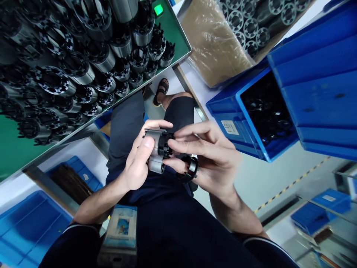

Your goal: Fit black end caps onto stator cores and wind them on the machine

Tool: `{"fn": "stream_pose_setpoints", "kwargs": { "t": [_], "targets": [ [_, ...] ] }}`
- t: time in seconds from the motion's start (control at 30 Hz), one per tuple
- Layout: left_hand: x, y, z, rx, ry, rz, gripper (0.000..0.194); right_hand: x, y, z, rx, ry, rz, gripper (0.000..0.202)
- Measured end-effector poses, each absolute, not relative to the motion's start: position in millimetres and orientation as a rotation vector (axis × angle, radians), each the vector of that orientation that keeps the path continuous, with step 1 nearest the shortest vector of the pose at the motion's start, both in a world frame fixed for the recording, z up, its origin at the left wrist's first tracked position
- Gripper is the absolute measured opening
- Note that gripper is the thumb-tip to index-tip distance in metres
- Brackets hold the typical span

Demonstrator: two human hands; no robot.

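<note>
Left hand (136,163): thumb and fingers wrapped round a metal cylinder (153,138); a second cylinder (156,165) just below the thumb. Right hand (214,156): fingers half curled, tips on the black toothed piece (165,145) at the cylinder's end; black ring (192,169) lower, among those fingers. Advice: left grip steady, pressure even, teeth unforced.

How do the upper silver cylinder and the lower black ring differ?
The upper silver cylinder is metallic gray, the lower black ring dark. The cylinder is a longer tube; the ring is a short band. The left hand grips the cylinder; the ring is at the right hand. Both are round.
</note>
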State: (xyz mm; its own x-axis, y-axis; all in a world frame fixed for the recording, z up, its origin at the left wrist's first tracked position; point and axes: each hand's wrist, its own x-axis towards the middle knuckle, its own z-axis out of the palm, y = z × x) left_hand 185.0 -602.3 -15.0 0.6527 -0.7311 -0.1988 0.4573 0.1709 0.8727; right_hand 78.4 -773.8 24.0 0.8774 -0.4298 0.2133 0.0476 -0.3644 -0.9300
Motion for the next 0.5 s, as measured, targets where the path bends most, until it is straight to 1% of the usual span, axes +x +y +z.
{"fn": "stream_pose_setpoints", "kwargs": {
  "t": [0.1,0.23,0.3,0.4,0.5],
  "targets": [
    [186,-600,-12,1.113,-0.323,-0.898,0.056,76,-771,22,-1.892,0.303,-0.500,0.033],
    [186,-601,-13,1.088,-0.359,-0.934,0.054,78,-767,17,-1.934,0.215,-0.582,0.038],
    [186,-604,-17,1.038,-0.323,-0.920,0.051,79,-770,18,-1.983,0.188,-0.583,0.037],
    [189,-613,-20,0.907,-0.166,-0.891,0.037,77,-784,25,-2.092,0.234,-0.404,0.033],
    [197,-621,-18,0.837,-0.071,-0.880,0.038,72,-802,31,-2.168,0.282,-0.233,0.030]
  ]
}}
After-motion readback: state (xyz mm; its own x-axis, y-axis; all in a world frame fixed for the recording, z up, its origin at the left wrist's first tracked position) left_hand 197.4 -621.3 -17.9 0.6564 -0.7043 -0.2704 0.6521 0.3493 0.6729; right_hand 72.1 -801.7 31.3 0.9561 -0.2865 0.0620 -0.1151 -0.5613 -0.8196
